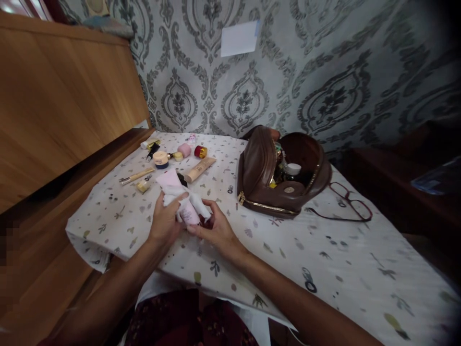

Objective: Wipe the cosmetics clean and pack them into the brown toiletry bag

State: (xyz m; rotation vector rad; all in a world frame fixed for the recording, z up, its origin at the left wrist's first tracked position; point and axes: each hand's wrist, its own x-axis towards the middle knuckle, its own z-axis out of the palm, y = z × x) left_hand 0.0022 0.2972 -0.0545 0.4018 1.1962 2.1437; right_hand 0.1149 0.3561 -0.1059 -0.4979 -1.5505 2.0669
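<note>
A pale pink squeeze tube (169,179) is held over the near left part of the table, tilted, with a white cloth or wipe (197,203) wrapped around its middle. My left hand (163,221) is closed, its thumb pressing the cloth onto the tube. From the other side, my right hand (220,232) pinches the tube's lower end; part of the cloth hangs against its fingers. Just beyond the tube lie a beige tube (200,169) and a dark object partly hidden behind it. A cream jar with a dark blue base (160,159) stands behind to the left.
An unzipped brown bag (257,168) with cosmetics inside stands right of centre, red-framed glasses (360,210) beside it. Among the small cosmetics at left are a red-and-gold jar (200,152), a pink piece (184,150) and a brush-like stick (137,176). A patterned wall borders the back.
</note>
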